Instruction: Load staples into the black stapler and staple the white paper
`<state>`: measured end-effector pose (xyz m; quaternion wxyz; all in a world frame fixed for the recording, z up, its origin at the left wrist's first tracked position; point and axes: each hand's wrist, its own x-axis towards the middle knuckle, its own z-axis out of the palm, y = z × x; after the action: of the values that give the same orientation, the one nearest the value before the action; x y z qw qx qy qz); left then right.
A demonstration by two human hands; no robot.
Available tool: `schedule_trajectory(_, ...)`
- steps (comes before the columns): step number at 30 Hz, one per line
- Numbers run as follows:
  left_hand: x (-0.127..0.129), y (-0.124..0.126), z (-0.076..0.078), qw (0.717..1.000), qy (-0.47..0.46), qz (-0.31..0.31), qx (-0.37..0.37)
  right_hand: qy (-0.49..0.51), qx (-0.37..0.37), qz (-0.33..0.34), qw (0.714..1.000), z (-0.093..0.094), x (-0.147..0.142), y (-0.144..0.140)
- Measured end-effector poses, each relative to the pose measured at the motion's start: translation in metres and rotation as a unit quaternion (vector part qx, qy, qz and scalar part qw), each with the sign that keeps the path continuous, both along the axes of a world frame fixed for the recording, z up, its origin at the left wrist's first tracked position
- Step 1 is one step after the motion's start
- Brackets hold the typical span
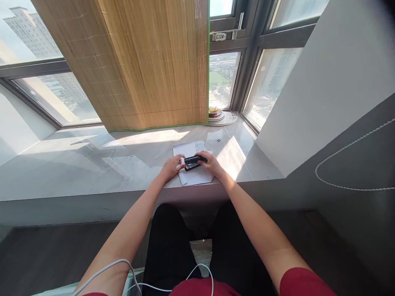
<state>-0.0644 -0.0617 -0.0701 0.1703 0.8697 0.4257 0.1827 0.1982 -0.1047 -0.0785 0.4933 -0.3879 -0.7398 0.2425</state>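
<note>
A black stapler is held between my two hands above a stack of white paper. My right hand grips its right end, with the thumb below and the fingers over the top. At the other end, the fingertips of my left hand close around the stapler's tip. Its upper arm and lower base look slightly apart. Part of the paper lies hidden under the stapler and hands. A patch of dark print shows at the paper's upper edge.
The paper lies on a pale stone windowsill. Small dark pieces sit right of the paper. Stacked plates stand in the window corner beside a bamboo blind. A beaded cord hangs at right; a white cable crosses my left arm.
</note>
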Motion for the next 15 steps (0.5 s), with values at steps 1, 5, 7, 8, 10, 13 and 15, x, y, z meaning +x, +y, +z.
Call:
schedule_trajectory(1,0.000,-0.001,0.001,1.000,-0.003,0.000,0.003,0.012,0.004,-0.022,1.000,0.000,0.000,0.000)
schedule_trajectory(5,0.001,-0.006,0.004,1.000,0.003,-0.006,0.018,0.078,0.010,-0.123,0.989,0.002,0.015,-0.005)
schedule_trajectory(7,0.002,-0.008,0.006,1.000,0.008,-0.004,0.016,0.087,0.004,-0.160,0.983,0.003,0.036,-0.014)
schedule_trajectory(8,0.003,-0.009,0.006,1.000,0.009,-0.002,0.014,0.082,0.003,-0.172,0.982,0.003,0.050,-0.019)
schedule_trajectory(10,0.003,-0.009,0.007,1.000,0.007,0.002,0.013,0.066,0.008,-0.189,0.980,0.003,0.078,-0.030)
schedule_trajectory(13,0.003,-0.008,0.006,1.000,0.002,0.004,0.010,0.054,0.004,-0.189,0.980,-0.001,0.106,-0.044)
schedule_trajectory(15,0.004,-0.008,0.006,1.000,0.002,0.005,0.008,0.051,-0.010,-0.176,0.983,-0.003,0.111,-0.048)
